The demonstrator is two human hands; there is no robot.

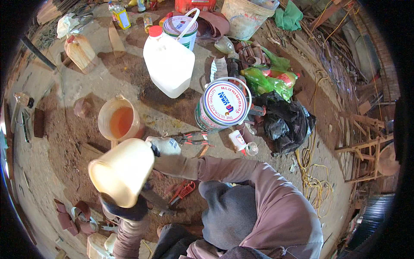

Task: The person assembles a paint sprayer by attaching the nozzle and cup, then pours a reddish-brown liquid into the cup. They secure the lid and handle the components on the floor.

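A cream plastic container [125, 168] is tilted in front of me, its wide mouth turned to the left. My left hand [125, 209], in a dark glove, supports it from below at the near side. At its far right edge is my right hand [163, 146], in a pale grey glove with dark fingertips; its fingers are partly hidden behind the container. Just beyond stands a cut-open plastic jug [102, 116] with orange-brown liquid [122, 122] in it. Red-handled pliers [194, 139] lie to the right of my right hand, and an orange-handled tool [183, 191] lies nearer me.
A white jug with a red cap [168, 64] and two paint buckets, one near [224, 103] and one far [181, 26], stand ahead. Black plastic bags [286, 123] and green bags [269, 80] lie to the right, near a yellow cord [308, 172]. Sanding strips [84, 216] lie at lower left.
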